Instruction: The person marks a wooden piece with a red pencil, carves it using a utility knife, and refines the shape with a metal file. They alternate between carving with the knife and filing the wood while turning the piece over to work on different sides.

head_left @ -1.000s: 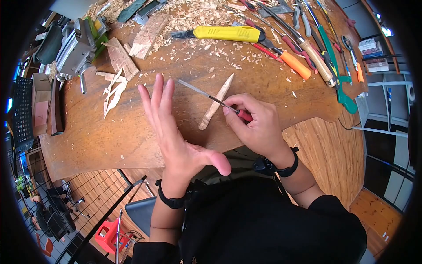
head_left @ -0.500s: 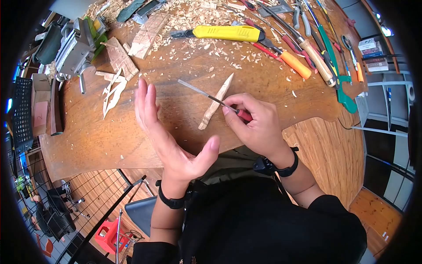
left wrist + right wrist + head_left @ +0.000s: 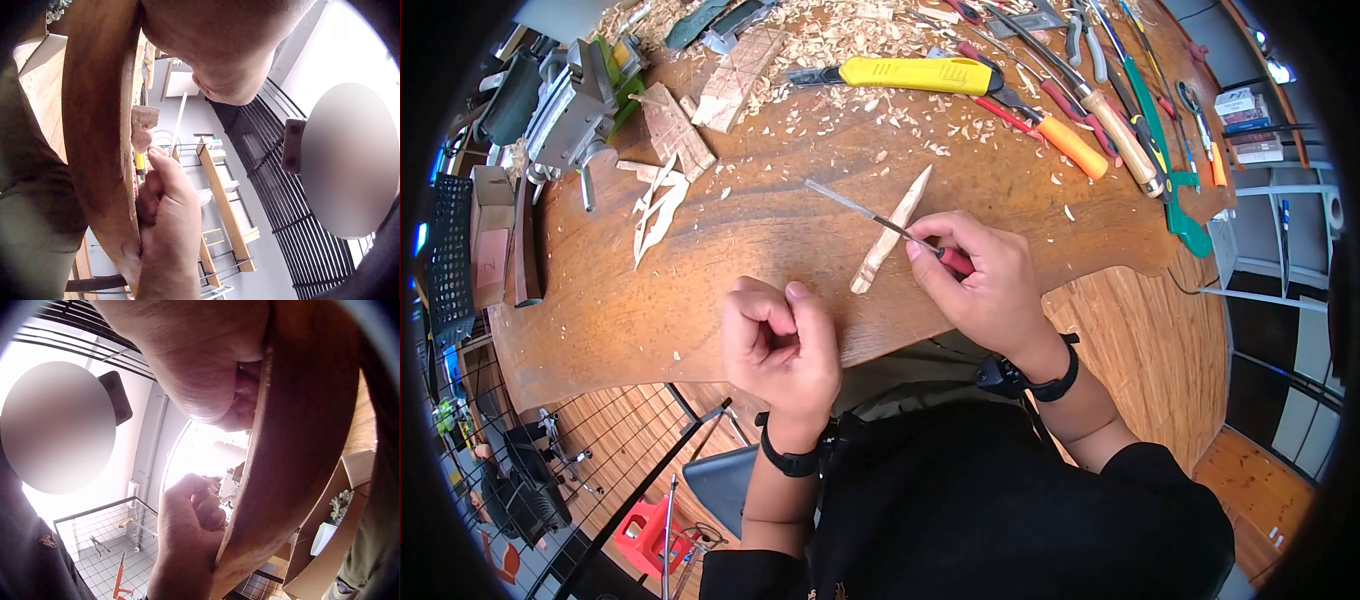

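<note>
My right hand (image 3: 985, 275) holds a slim file (image 3: 840, 197) by its red handle (image 3: 956, 262), thumb and forefinger pinching near the shank. The grey blade slants up and left across a carved wooden stick (image 3: 876, 262), pointed at its far end, which lies on the table. Left of the stick, my left hand (image 3: 785, 345) is curled into a loose fist above the table's near edge, with nothing in it. In the left wrist view the right hand (image 3: 169, 206) shows beyond the table edge, the file (image 3: 179, 122) rising from it.
On the wooden table (image 3: 640, 330) a vise (image 3: 575, 120) stands at the left, beside wood offcuts (image 3: 675, 135) and a thin cut scrap (image 3: 660, 215). A yellow utility knife (image 3: 915, 76), wood shavings (image 3: 850, 40), pliers (image 3: 1087, 45) and several long-handled tools lie across the back and right.
The left hand was raised with fingers extended; it has lowered toward the near edge and its fingers have curled in. The right hand and file have stayed in place.
</note>
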{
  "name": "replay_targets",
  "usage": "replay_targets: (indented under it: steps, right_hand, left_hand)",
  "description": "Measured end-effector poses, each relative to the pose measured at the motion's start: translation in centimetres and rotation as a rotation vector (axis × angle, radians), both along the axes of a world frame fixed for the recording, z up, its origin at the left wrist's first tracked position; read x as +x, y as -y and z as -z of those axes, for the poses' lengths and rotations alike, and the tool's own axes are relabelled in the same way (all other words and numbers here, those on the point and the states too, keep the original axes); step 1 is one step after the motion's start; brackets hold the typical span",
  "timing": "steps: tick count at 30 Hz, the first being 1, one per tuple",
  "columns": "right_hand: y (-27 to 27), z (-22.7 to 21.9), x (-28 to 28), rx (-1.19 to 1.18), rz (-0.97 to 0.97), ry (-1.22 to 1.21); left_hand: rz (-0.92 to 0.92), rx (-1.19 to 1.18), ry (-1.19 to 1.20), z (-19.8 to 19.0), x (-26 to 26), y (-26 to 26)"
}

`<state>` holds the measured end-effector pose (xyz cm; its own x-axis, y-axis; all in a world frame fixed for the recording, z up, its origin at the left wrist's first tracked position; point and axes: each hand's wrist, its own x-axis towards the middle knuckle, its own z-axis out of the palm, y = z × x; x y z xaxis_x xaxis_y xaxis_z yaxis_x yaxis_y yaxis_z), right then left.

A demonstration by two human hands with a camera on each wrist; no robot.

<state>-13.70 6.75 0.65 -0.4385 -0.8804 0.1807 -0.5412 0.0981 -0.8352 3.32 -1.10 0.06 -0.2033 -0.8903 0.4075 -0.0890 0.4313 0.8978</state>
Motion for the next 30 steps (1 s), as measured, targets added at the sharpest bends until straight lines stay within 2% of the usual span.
replay_targets:
  steps: [13, 23, 25, 30]
  right_hand:
    - [0.0, 0.1, 0.0, -0.009, 0.003, 0.000]
    - [0.0, 0.0, 0.1, -0.002, 0.008, 0.007]
    - [0.0, 0.0, 0.1, 0.002, 0.008, 0.007]
    - [0.0, 0.0, 0.0, -0.005, 0.002, 0.009]
  left_hand:
    - [-0.019, 0.139, 0.018, -0.5, 0.0, -0.2]
    - [0.006, 0.079, 0.057, 0.0, -0.4, 0.4]
    - [0.073, 0.100, 0.266, -0.8, -0.8, 0.4]
    - [0.096, 0.088, 0.340, -0.8, -1.7, 0.8]
